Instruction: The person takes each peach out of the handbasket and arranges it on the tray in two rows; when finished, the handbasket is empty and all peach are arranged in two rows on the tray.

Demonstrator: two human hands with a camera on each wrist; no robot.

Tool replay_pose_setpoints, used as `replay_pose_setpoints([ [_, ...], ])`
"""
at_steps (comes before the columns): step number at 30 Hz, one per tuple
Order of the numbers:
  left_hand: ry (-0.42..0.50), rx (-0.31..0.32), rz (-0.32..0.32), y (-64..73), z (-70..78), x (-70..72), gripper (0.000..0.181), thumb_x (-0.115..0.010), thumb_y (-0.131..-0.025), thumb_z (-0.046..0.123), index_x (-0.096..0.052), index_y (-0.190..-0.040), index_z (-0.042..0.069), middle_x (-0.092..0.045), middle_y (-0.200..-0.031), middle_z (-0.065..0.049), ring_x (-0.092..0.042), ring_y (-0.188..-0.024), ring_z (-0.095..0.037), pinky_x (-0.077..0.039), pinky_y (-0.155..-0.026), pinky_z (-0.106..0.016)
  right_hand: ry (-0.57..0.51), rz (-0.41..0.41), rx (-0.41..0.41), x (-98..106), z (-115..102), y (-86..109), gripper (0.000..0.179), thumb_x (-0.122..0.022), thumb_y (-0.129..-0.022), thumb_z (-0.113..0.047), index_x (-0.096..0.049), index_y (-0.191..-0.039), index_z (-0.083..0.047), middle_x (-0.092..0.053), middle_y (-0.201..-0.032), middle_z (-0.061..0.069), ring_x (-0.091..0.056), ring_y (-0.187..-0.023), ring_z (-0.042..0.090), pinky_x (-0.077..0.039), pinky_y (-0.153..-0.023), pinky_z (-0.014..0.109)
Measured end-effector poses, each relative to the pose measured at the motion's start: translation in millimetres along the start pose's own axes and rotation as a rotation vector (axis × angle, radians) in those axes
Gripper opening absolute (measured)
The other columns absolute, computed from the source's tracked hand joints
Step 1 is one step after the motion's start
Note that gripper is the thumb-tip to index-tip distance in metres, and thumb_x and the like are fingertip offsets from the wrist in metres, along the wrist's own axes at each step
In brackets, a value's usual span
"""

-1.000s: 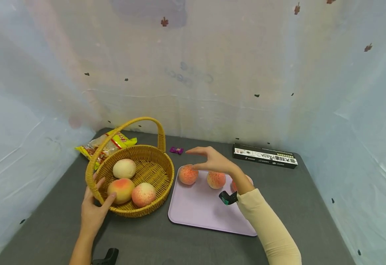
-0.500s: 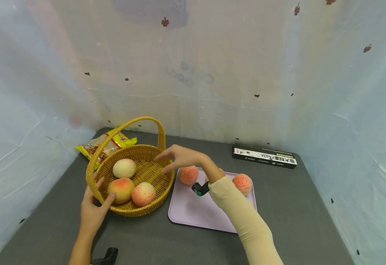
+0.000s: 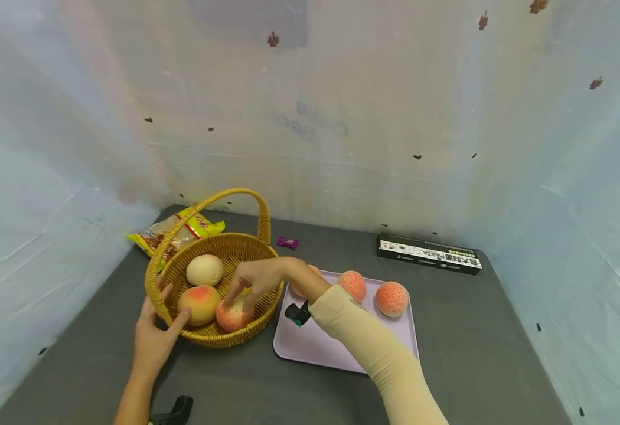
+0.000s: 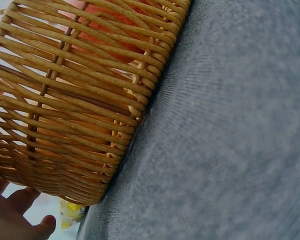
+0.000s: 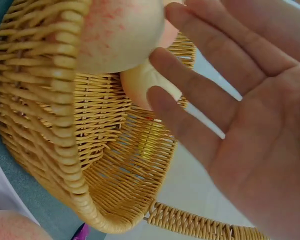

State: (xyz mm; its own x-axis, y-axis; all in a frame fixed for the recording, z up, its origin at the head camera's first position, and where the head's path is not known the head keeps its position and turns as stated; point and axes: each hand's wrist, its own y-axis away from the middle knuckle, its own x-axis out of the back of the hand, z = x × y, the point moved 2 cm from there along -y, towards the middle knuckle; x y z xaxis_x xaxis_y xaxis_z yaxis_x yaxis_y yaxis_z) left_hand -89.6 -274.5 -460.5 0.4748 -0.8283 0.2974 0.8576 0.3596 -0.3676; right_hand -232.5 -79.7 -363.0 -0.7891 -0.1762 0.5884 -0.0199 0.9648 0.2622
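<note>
A yellow wicker basket (image 3: 214,341) with a tall handle stands at the left of the table. My left hand (image 3: 153,339) rests against its left side, fingers spread and thumb at the rim; the left wrist view shows fingers (image 4: 24,199) by the outer weave. Inside lie a pale peach (image 3: 204,270), a yellow-orange peach (image 3: 198,305) and a pink-and-cream peach (image 3: 230,323). My right hand (image 3: 259,276) reaches down over the basket. Its fingertips are right at the pink-and-cream peach (image 5: 120,35), with fingers nearly straight in the right wrist view.
A lilac tray (image 3: 317,351) right of the basket bears three pinkish peaches, one (image 3: 392,298) at its right end. Behind are a yellow snack bag (image 3: 179,236), a small purple candy (image 3: 287,242) and a black pasta box (image 3: 429,254).
My right hand has moved left from above the tray, over the basket's rim, and down to the pink-and-cream peach. The left hand has kept its place at the basket.
</note>
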Motion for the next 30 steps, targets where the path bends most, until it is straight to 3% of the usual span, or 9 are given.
replay_pose_setpoints([
  [3, -0.012, 0.013, -0.006, -1.7, -12.8, -0.6, 0.064, -0.073, -0.084, -0.008, -0.05, -0.144, -0.002, -0.03, -0.161, -0.008, -0.023, -0.144, -0.004, -0.023, -0.103, -0.012, 0.041, 0.003, -0.048, 0.5, -1.1, -0.6, 0.039, -0.07, -0.089, 0.003, -0.065, -0.128, 0.004, -0.064, -0.13, 0.014, -0.056, -0.124, 0.014, -0.044, -0.102, 0.031],
  [8, -0.02, 0.027, -0.018, -3.9, -27.9, -1.1, 0.065, -0.073, -0.085, -0.006, -0.049, -0.146, 0.001, -0.028, -0.162, -0.004, -0.02, -0.145, -0.002, -0.021, -0.105, -0.015, 0.104, 0.075, -0.164, 6.5, 4.3, 0.9, 0.048, -0.072, -0.089, -0.002, -0.061, -0.135, -0.001, -0.061, -0.137, 0.008, -0.053, -0.128, 0.012, -0.041, -0.103, 0.025],
  [12, -0.024, 0.035, -0.019, -3.8, -30.8, -0.7, 0.066, -0.073, -0.086, -0.005, -0.049, -0.147, 0.002, -0.028, -0.162, -0.003, -0.02, -0.146, -0.003, -0.022, -0.105, -0.015, 0.157, 0.088, -0.209, 8.4, 10.6, -4.4, 0.055, -0.073, -0.086, -0.002, -0.058, -0.139, -0.002, -0.057, -0.141, 0.007, -0.048, -0.132, 0.013, -0.036, -0.104, 0.019],
  [17, -0.031, 0.055, -0.025, -3.8, -31.4, -1.3, 0.067, -0.074, -0.086, -0.003, -0.048, -0.148, 0.004, -0.027, -0.163, -0.002, -0.021, -0.148, -0.014, -0.022, -0.104, -0.015, 0.139, 0.076, -0.239, 13.9, 14.1, -17.3, 0.057, -0.071, -0.085, 0.005, -0.056, -0.14, 0.001, -0.056, -0.142, 0.011, -0.046, -0.135, 0.017, -0.036, -0.105, 0.021],
  [22, -0.013, 0.049, -0.039, -1.8, -24.7, -3.7, 0.066, -0.074, -0.087, 0.0, -0.048, -0.148, 0.004, -0.027, -0.163, -0.002, -0.021, -0.149, -0.021, -0.022, -0.105, -0.016, 0.134, 0.121, -0.379, 21.4, 18.1, -27.3, 0.058, -0.073, -0.09, -0.005, -0.052, -0.144, -0.001, -0.051, -0.147, 0.01, -0.045, -0.137, 0.02, -0.039, -0.104, 0.024],
  [26, -0.013, 0.053, -0.047, -1.3, -29.7, -3.1, 0.067, -0.076, -0.087, 0.002, -0.049, -0.148, 0.007, -0.027, -0.162, -0.001, -0.022, -0.149, -0.022, -0.023, -0.105, -0.016, 0.054, 0.147, -0.561, 19.9, 28.1, -27.3, 0.065, -0.071, -0.094, -0.019, -0.042, -0.151, -0.005, -0.042, -0.152, 0.01, -0.05, -0.131, 0.023, -0.047, -0.099, 0.035],
  [28, -0.01, 0.048, -0.044, -1.7, -29.7, -1.3, 0.067, -0.076, -0.086, 0.002, -0.049, -0.148, 0.007, -0.028, -0.162, -0.002, -0.023, -0.148, -0.023, -0.023, -0.106, -0.018, -0.04, 0.163, -0.592, 19.4, 32.9, -26.8, 0.067, -0.069, -0.096, -0.022, -0.038, -0.152, -0.003, -0.037, -0.154, 0.013, -0.055, -0.123, 0.026, -0.05, -0.096, 0.04],
  [30, -0.005, 0.046, -0.039, -2.3, -28.9, 0.6, 0.067, -0.076, -0.086, 0.003, -0.05, -0.147, 0.008, -0.028, -0.161, -0.002, -0.024, -0.148, -0.024, -0.025, -0.111, -0.027, -0.127, 0.182, -0.595, 20.7, 35.8, -27.4, 0.069, -0.068, -0.096, -0.024, -0.035, -0.153, -0.002, -0.034, -0.156, 0.014, -0.059, -0.115, 0.025, -0.05, -0.094, 0.042],
])
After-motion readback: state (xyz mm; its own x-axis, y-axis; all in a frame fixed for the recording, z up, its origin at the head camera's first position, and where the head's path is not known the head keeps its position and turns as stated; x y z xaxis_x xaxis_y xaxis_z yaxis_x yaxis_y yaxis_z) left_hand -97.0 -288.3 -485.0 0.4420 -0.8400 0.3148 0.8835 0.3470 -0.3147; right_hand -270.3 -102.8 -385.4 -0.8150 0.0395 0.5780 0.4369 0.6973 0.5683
